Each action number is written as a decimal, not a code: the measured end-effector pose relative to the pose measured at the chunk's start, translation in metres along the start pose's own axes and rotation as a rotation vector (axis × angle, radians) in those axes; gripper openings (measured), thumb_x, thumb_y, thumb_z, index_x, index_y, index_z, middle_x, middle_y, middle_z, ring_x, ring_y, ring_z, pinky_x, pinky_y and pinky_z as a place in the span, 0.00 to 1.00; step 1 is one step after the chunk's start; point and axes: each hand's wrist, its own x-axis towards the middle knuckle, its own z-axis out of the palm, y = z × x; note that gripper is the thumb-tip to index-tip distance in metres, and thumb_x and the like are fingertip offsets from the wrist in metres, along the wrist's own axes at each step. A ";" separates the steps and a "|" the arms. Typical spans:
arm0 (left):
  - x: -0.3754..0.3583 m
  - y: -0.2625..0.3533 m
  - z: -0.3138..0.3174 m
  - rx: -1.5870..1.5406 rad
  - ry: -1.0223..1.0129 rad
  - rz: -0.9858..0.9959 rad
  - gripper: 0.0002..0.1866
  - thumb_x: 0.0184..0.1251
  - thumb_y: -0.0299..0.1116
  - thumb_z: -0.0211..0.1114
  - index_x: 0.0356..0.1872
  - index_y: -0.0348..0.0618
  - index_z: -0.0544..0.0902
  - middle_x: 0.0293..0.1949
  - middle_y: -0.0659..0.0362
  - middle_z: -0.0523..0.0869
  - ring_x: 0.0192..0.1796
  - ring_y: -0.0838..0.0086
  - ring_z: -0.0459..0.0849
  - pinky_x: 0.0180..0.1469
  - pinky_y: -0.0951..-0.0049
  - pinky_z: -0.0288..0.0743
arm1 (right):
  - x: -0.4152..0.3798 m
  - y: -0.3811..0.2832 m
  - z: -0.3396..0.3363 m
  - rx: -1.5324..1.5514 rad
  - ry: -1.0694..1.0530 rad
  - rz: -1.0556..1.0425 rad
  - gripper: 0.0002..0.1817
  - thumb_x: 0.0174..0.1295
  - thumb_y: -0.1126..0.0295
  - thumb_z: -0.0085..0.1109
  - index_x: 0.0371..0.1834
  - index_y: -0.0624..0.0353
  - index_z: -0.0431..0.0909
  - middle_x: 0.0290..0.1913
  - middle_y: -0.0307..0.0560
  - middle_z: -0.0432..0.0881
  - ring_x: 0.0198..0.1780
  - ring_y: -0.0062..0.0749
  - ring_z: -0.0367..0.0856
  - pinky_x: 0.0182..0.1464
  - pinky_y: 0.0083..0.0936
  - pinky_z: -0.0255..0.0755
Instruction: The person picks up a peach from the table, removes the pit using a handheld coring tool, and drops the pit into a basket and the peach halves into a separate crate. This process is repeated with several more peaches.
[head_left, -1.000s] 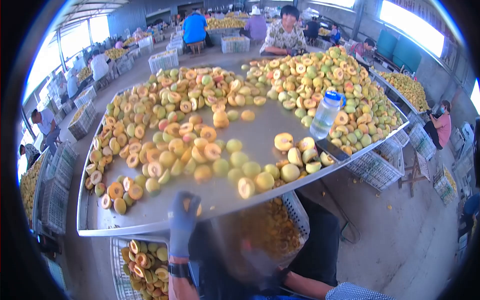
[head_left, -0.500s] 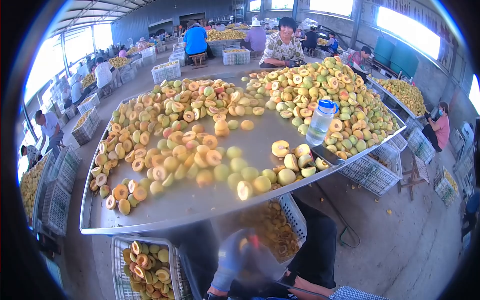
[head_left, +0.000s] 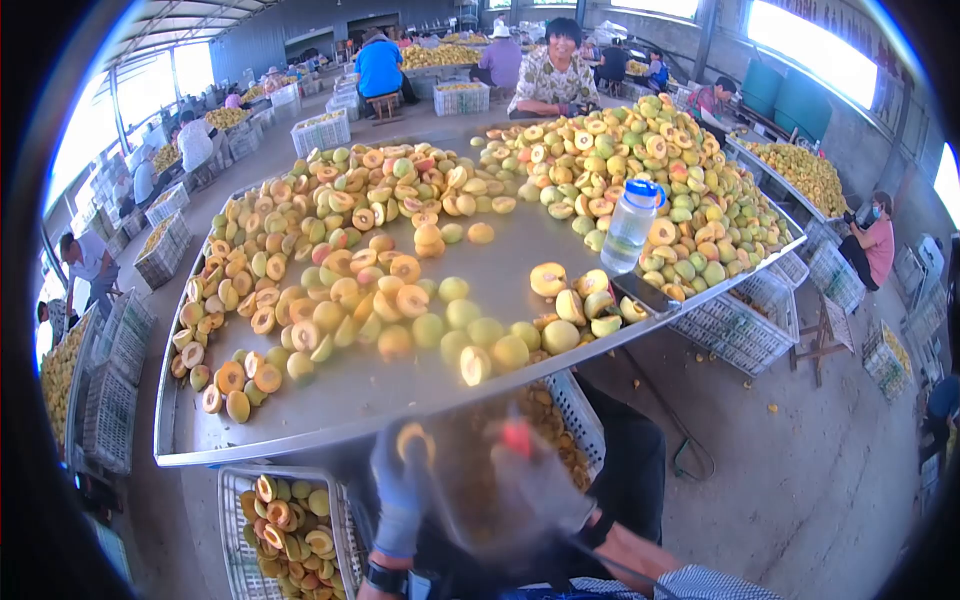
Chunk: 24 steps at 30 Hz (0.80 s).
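Note:
My left hand [head_left: 398, 490], in a grey-blue glove with a dark watch at the wrist, is closed around a peach half [head_left: 414, 441] just below the table's near edge. Beside it on the right, my gloved right hand [head_left: 545, 478] is blurred and closed on a small red-ended object [head_left: 517, 437] whose kind I cannot make out. Under my hands, a white crate [head_left: 578, 415] holds cut fruit pieces, partly hidden. At lower left stands another white crate [head_left: 232, 520] with peach halves [head_left: 290, 525] inside. Many more peach halves [head_left: 350, 300] lie on the metal table.
The metal table [head_left: 330, 420] has a raised rim. A water bottle [head_left: 631, 228] and a dark phone [head_left: 645, 293] stand and lie near its right edge. A person [head_left: 553, 75] sits across the table. Crates [head_left: 745, 325] and a cable [head_left: 690, 440] are on the floor at right.
My hands, close together and low before, are now higher and apart. The left has moved left and up, showing the peach half. The view has shifted slightly.

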 end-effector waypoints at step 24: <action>0.089 -0.024 0.002 -0.429 0.007 -0.399 0.28 0.75 0.57 0.47 0.47 0.38 0.78 0.31 0.58 0.81 0.27 0.77 0.79 0.26 0.78 0.75 | -0.007 0.134 -0.025 -0.759 -0.029 0.215 0.22 0.64 0.52 0.55 0.38 0.65 0.76 0.30 0.58 0.81 0.34 0.47 0.82 0.35 0.40 0.70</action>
